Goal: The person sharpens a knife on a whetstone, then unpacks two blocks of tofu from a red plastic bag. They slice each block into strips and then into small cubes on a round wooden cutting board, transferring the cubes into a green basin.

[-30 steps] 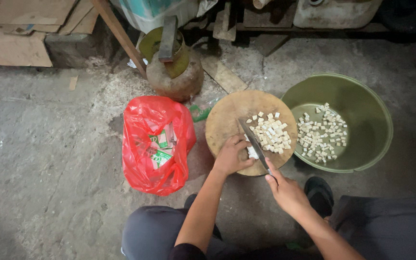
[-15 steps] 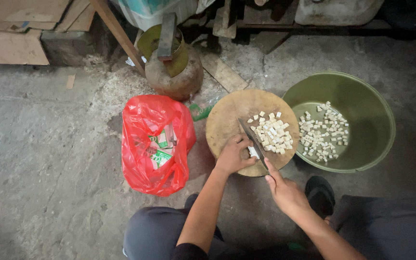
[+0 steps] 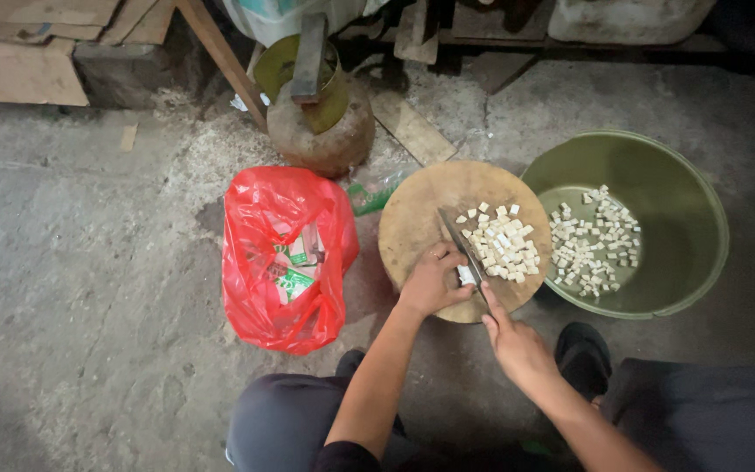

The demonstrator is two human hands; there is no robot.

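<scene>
A round wooden chopping board [image 3: 421,210] lies on the concrete floor with a heap of small white cubes [image 3: 504,245] on its right half. My left hand [image 3: 430,281] presses a white piece [image 3: 466,274] against the board's near edge. My right hand [image 3: 513,339] grips the handle of a knife [image 3: 460,245] whose dark blade rests beside that piece and points away across the board. Right of the board stands a green basin [image 3: 683,218] holding many more white cubes [image 3: 592,245].
A red plastic bag [image 3: 259,262] with green-and-white packets inside lies left of the board. A rusty gas cylinder [image 3: 316,131] stands behind them, with wooden planks [image 3: 408,127] and cardboard [image 3: 19,70] along the back. My knees [image 3: 281,428] and dark shoe [image 3: 583,354] sit below.
Both hands stay at the board's near edge with knife and white piece. The view has shifted slightly; nothing else has moved.
</scene>
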